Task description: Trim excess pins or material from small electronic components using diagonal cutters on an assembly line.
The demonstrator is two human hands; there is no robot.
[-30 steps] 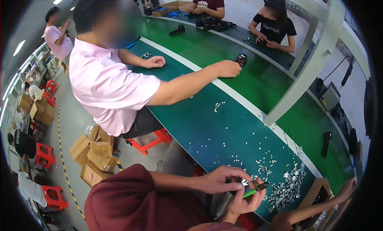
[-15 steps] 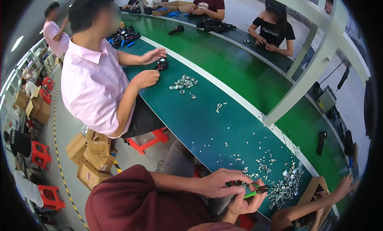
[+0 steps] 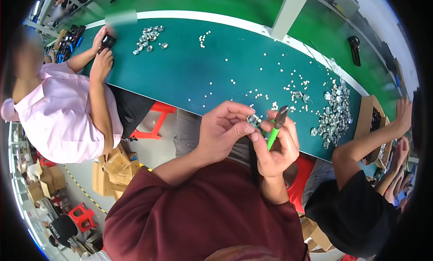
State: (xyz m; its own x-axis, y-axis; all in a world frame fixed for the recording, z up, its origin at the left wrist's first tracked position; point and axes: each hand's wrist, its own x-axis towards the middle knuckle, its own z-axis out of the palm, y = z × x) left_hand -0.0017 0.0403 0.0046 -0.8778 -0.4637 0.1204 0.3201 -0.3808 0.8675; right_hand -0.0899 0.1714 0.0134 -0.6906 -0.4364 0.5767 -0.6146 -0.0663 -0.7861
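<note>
Between the fingertips of my left hand (image 3: 222, 131) sits a small shiny silver part with a clear, lens-like look (image 3: 254, 121). My right hand (image 3: 280, 149) is closed around a pair of cutting pliers with a green handle (image 3: 273, 138); their dark jaws point up and away from the part. The fingertips of both hands meet near the silver part, so the right hand seems to touch it too. Just beyond my hands, tiny white square pieces (image 3: 256, 96) lie scattered over the green table (image 3: 180, 58). To the right is a heap of similar silver parts (image 3: 333, 113).
A co-worker in a pink shirt (image 3: 67, 112) handles a black round device (image 3: 108, 41) at the left, near a smaller group of silver parts (image 3: 149, 38). At the right, another person's arm (image 3: 370, 141) crosses a cardboard box (image 3: 366, 116). A pale post (image 3: 291, 13) rises from the table's far edge.
The view has swung right and downward, bringing my hands nearer the middle. The pliers' jaws now point upward instead of rightward. Both hands keep their holds.
</note>
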